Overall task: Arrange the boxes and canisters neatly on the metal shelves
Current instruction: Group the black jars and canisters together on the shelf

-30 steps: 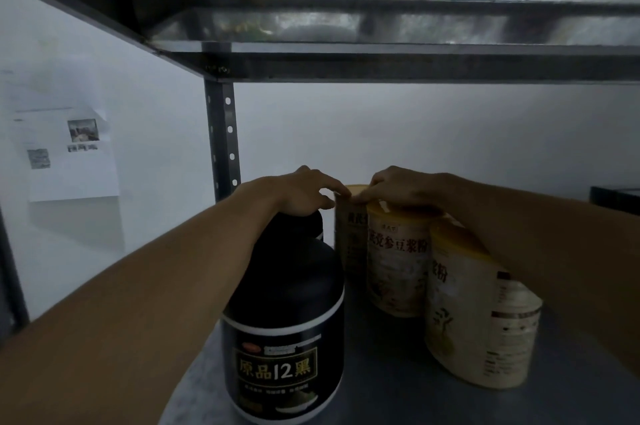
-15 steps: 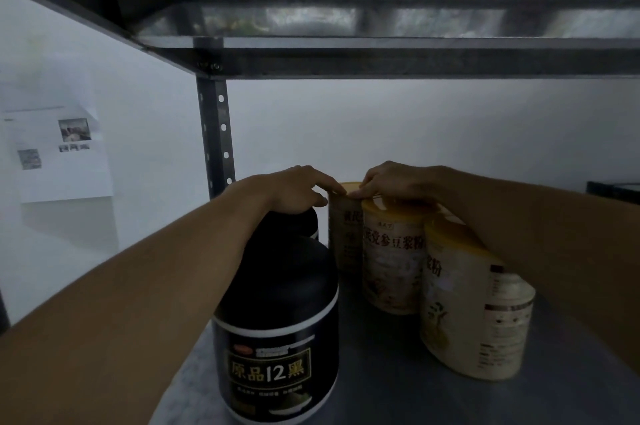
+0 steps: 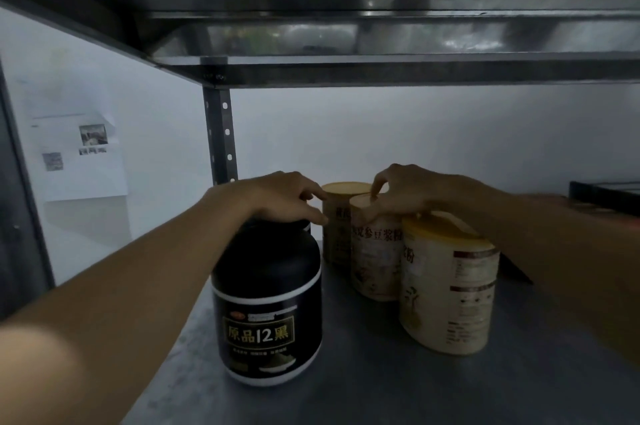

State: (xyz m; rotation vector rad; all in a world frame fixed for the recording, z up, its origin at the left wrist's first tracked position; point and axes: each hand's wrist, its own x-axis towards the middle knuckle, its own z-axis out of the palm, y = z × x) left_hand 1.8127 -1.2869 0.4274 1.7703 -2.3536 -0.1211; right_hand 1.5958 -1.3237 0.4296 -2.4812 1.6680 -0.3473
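Note:
A large black jar (image 3: pixel 268 303) with gold lettering stands on the metal shelf (image 3: pixel 363 386). My left hand (image 3: pixel 280 197) lies over its lid, fingers curled round the cap. Right of the jar three cream canisters with yellow lids stand in a row going back: a near canister (image 3: pixel 450 289), a middle canister (image 3: pixel 375 258) and a far canister (image 3: pixel 337 216). My right hand (image 3: pixel 405 190) grips the top of the middle canister, thumb on its front and fingers over the lid.
The upper shelf (image 3: pixel 381 68) hangs low overhead. A perforated metal upright (image 3: pixel 220 137) stands behind the jar at the shelf's back left corner. A white wall is behind, with a paper notice (image 3: pixel 81 154) at left. A dark object (image 3: pixel 604 194) sits at far right.
Both hands stay on the same containers. My right hand's fingers have lifted and arched over the middle canister's lid. The view has shifted slightly.

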